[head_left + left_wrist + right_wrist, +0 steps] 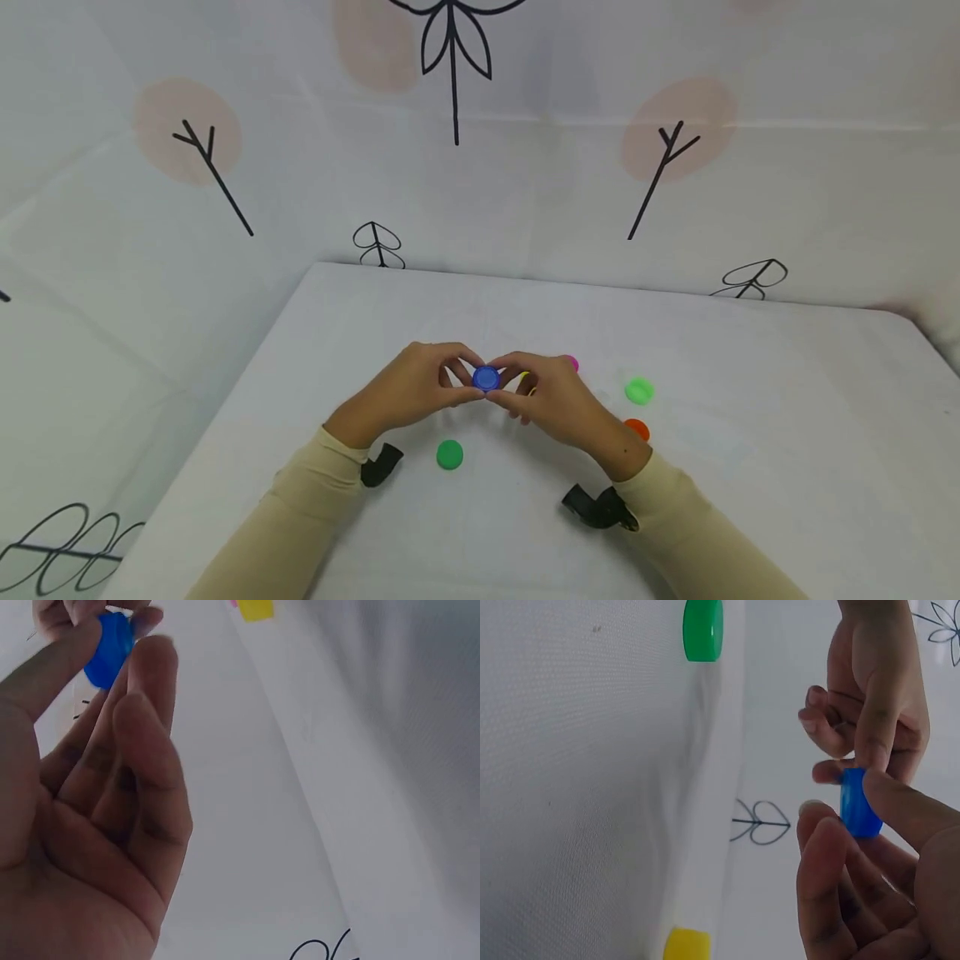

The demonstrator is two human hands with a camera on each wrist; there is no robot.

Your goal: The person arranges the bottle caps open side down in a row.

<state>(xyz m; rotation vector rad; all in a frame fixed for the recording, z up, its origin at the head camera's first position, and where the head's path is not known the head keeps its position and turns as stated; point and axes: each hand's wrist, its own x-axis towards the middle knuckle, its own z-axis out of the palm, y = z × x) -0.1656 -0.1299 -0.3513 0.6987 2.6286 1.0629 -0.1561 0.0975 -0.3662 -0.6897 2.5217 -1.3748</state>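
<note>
A small round blue cap [486, 378] is held up between both hands over the middle of the white table. My left hand [412, 387] pinches its left edge between thumb and fingertips. From the other side my right hand [558, 400] pinches the right edge the same way. Both wrist views show the cap's side, a short blue cylinder [859, 802], with fingertips of the two hands meeting around it. Behind the right hand's fingers a yellow cap [527, 379] is partly hidden. Nearer to me, below the hands, lies a green cap [450, 455].
To the right of the right hand are a light green cap [640, 391] and an orange cap [637, 428], partly covered by the forearm. A pink cap [573, 362] peeks out behind the right hand. Patterned white cloth [525, 183] hangs behind the table. Black devices [596, 507] sit at the wrists.
</note>
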